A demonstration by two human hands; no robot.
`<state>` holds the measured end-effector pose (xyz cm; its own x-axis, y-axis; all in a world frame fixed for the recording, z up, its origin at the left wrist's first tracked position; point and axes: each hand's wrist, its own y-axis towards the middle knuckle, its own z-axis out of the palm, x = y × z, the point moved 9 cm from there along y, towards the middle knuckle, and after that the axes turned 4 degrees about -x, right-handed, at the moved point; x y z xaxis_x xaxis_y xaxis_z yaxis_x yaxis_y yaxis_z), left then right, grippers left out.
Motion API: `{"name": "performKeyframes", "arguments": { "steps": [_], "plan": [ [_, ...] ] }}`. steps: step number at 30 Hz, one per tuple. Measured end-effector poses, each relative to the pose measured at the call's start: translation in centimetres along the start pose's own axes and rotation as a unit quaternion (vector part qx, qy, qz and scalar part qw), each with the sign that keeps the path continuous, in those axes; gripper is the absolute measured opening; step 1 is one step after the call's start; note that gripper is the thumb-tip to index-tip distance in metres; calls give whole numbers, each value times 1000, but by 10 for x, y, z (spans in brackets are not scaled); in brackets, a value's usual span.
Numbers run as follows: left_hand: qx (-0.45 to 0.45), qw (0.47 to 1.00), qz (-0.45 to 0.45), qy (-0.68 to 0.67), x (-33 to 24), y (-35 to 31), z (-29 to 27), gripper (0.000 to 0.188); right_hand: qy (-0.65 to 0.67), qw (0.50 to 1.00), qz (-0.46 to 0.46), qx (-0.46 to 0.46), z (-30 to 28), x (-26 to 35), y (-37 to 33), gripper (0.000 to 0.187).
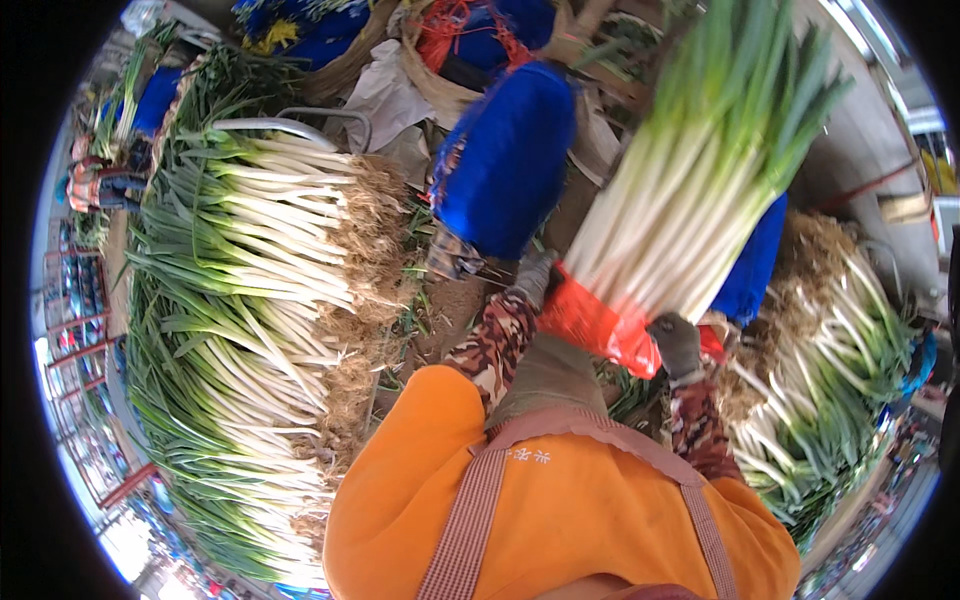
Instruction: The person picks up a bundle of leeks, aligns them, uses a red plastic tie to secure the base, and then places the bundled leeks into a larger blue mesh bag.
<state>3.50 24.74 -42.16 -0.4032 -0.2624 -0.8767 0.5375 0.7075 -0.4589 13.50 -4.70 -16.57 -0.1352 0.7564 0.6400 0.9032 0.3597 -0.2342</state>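
Note:
A big bundle of long green onions (690,190) stands upright in front of me, its leaves at the far end. Around its root end sits a red plastic bag (600,320), which hides the roots. My left hand (537,278), in a grey glove, grips the bag's left edge. On the right side, my right hand (677,347), gloved in dark grey, is closed in a fist on the bag's rim. Both forearms wear camouflage sleeves. Motion slightly blurs the bundle.
Long rows of green onions (270,220) lie stacked at my left, roots toward me. Another pile (810,390) lies at the right. Beyond my left hand stands a blue-wrapped bundle (510,160). A sack with red strips (440,85) is behind it. A person (95,185) is far left.

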Motion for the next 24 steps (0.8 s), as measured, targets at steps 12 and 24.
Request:
{"name": "performKeyframes", "arguments": {
  "steps": [12, 24],
  "plan": [
    [203, 916, -223, -263, -119, -4, -95, 24, -92, 982, -162, 25, 210, 290, 212, 51],
    [-15, 955, -10, -297, -165, 24, -233, 17, 124, 988, -87, 16, 171, 261, 147, 19]
  ]
}}
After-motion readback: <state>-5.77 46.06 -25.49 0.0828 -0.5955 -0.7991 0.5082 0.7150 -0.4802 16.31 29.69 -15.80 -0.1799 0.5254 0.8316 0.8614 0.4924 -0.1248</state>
